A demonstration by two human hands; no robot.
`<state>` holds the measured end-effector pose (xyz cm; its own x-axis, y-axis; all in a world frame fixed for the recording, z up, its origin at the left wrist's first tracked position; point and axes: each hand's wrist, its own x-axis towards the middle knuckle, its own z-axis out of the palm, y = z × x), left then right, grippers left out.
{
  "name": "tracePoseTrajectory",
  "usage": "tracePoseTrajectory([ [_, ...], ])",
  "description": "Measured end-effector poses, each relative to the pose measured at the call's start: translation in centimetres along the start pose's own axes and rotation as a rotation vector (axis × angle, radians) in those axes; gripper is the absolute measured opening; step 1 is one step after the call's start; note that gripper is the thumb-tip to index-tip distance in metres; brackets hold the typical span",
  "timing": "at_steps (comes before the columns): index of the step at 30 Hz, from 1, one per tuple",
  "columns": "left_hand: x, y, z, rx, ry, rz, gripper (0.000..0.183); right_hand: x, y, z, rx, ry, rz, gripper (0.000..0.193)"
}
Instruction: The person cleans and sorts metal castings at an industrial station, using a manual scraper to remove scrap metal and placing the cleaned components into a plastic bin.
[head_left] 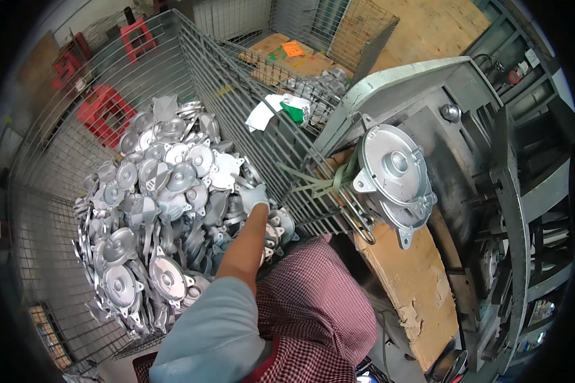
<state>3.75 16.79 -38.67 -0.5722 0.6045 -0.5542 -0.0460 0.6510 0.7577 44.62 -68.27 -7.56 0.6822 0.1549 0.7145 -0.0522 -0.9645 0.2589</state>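
Observation:
My left hand (253,198), in a pale glove, reaches down into a large wire basket (281,169) heaped with round silver metal castings (167,279). It touches the castings along the basket's right wall. Its fingertips merge with the grey metal, so whether they grip a casting cannot be told. These castings are disc-shaped covers with a raised hub and small lugs at the rim. Outside the basket, to the right, a small stack of the same castings has a large cover (396,163) on top. My right hand is out of view.
Green straps (326,182) wrap the basket's right edge near the stack. A torn cardboard sheet (412,281) lies below it. Grey metal machinery (511,185) stands on the right. Behind are another wire basket (306,89) with castings and red stands (105,115).

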Motion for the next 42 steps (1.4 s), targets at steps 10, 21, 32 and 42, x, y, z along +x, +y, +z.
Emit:
tracePoseTrajectory([
  [10, -14.7, 14.7, -21.5, 0.349, 0.454, 1.873, 0.014, -1.3, -2.4, 1.3, 0.081, -0.030, 0.159, 0.030],
  [21, -26.6, 21.5, -22.9, 0.192, 0.374, 2.404, 0.018, -1.0, -6.9, -4.3, 0.164, -0.068, 0.253, 0.032],
  [32, -32.0, 23.3, -17.8, 0.095, 0.077, 2.559, 0.016, -0.4, -3.7, 0.9, 0.377, -0.449, 0.566, 0.055],
  [42, -33.5, 29.4, -14.7, 0.645, -0.522, 2.466, 0.018, -1.0, -5.1, -1.0, 0.359, -0.398, 0.560, 0.056],
])
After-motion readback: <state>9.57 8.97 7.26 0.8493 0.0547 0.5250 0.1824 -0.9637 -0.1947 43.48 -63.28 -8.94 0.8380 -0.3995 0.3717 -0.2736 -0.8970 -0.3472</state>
